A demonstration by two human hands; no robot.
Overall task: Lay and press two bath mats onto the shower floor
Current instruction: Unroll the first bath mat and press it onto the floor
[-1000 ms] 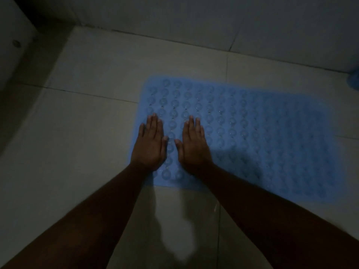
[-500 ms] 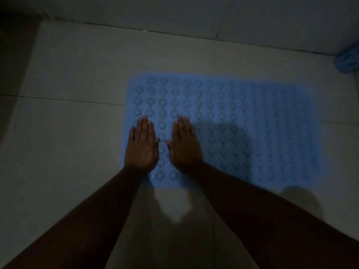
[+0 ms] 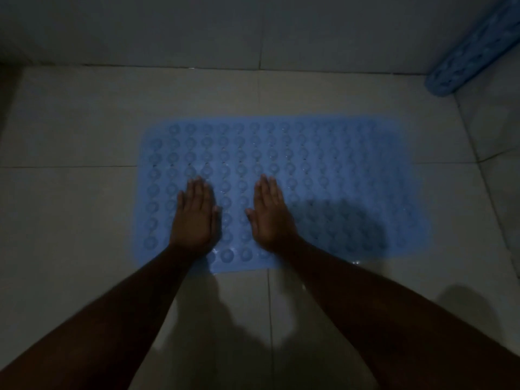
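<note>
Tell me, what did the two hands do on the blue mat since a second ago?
The left hand and right hand slid rightward along the blue mat, away from its left edge; the right went farther, so the gap between them widened. Nothing was gripped or let go. Both still press flat, palms down, and the mat still lies on the tiled floor.

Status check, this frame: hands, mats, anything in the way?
Flat on the mat: left hand, right hand. Second mat rolled, far right, not laid. Nothing blocking.
</note>
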